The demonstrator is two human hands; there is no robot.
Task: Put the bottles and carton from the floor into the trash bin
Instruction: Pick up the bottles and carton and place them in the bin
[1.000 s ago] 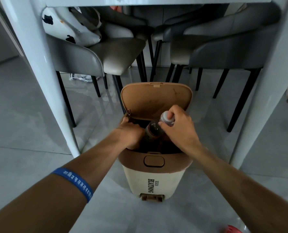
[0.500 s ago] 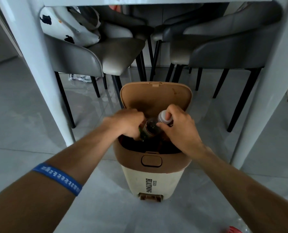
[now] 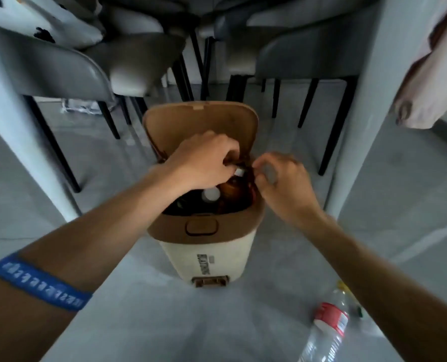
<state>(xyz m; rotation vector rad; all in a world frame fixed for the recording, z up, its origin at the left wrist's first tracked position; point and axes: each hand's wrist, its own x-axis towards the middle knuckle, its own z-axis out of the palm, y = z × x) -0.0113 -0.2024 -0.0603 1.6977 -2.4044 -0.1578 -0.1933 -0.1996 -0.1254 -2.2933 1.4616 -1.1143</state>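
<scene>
The trash bin (image 3: 206, 254) has a cream body and a brown lid (image 3: 201, 124) standing open. Inside it a dark brown bottle (image 3: 234, 190) stands with its white cap (image 3: 240, 172) up, beside another white cap (image 3: 210, 195). My left hand (image 3: 204, 159) reaches over the opening, fingers closed around the brown bottle's neck. My right hand (image 3: 282, 178) hovers at the bin's right rim, blurred, its fingers pinched together with nothing visible in them. A clear plastic bottle (image 3: 326, 327) with a red label lies on the floor at the lower right.
The bin stands on a grey tiled floor between two white table legs (image 3: 16, 142) (image 3: 373, 113). Grey chairs (image 3: 68, 66) with black legs crowd behind it. A beige cloth (image 3: 431, 74) hangs at the right.
My right hand has let go of the bottle's cap and moved right to the rim. My left hand has shifted onto the bottle's neck. The view tilted down, showing the clear bottle.
</scene>
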